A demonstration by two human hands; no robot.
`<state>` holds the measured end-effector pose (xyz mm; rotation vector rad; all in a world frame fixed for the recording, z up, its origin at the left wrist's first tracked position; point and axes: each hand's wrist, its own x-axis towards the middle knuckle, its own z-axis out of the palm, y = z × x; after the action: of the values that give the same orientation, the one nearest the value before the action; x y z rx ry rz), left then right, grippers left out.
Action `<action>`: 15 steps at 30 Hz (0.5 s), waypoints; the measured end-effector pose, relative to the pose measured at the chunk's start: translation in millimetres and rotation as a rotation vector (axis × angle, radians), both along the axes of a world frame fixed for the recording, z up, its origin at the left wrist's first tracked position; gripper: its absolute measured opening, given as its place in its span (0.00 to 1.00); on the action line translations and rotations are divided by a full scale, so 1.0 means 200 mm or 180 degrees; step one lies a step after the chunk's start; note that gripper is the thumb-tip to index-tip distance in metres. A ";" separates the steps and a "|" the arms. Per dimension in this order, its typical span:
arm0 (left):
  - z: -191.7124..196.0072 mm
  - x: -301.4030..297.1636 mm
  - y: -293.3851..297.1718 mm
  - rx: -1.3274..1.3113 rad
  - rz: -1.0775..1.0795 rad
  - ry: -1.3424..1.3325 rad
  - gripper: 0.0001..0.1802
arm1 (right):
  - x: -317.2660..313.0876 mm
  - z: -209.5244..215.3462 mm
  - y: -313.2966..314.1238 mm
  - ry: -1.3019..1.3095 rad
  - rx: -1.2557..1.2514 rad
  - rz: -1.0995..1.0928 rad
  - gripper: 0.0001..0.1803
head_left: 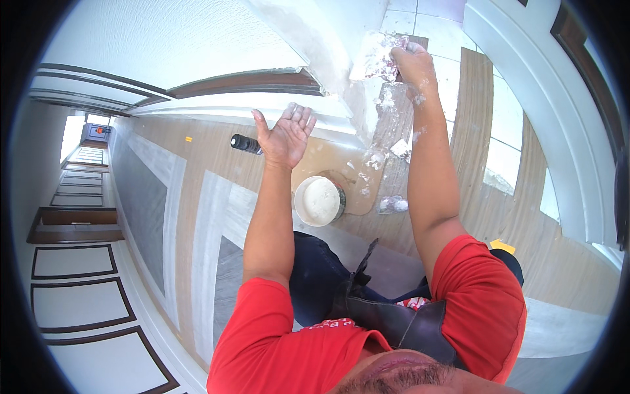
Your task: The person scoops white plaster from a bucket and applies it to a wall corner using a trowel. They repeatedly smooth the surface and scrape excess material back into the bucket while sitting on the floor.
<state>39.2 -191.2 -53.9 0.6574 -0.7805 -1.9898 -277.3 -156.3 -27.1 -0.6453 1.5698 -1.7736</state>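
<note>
My right hand (415, 65) grips a wide scraper (375, 58) whose blade is smeared with white putty, held close to the patched corner of the wall (340, 56). My left hand (287, 136) is raised with its palm up and fingers stretched, white dust on the fingertips, and nothing lies in it. Just below, a round tub (320, 202) of white putty stands on a brown sheet (361, 205) on the floor. Beside my left hand is a black cylindrical bottle (245, 144).
White crumbs and a pale flat scrap (401, 149) litter the floor strip under my right arm. A putty-smeared flat piece (393, 205) lies right of the tub. A yellow arrow (503, 246) marks the floor. The white doorway frame (548, 98) curves along the right; a corridor runs left.
</note>
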 end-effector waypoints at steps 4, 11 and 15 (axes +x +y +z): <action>0.00 0.02 0.00 -0.0014 0.0030 -0.0007 0.77 | 0.02 -0.08 -0.01 -0.0176 0.0323 0.0192 0.24; 0.00 0.01 0.01 -0.0058 0.0021 -0.0040 0.77 | 0.23 -0.06 -0.13 -0.0254 0.0381 0.0456 0.28; 0.00 0.00 0.01 -0.0083 -0.0003 -0.0054 0.77 | 0.28 -0.04 -0.25 0.0533 0.0532 0.0363 0.36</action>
<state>38.7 -188.7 -53.4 0.6594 -0.8157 -1.9740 -221.4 -207.0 -34.3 -0.8013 1.7355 -1.5192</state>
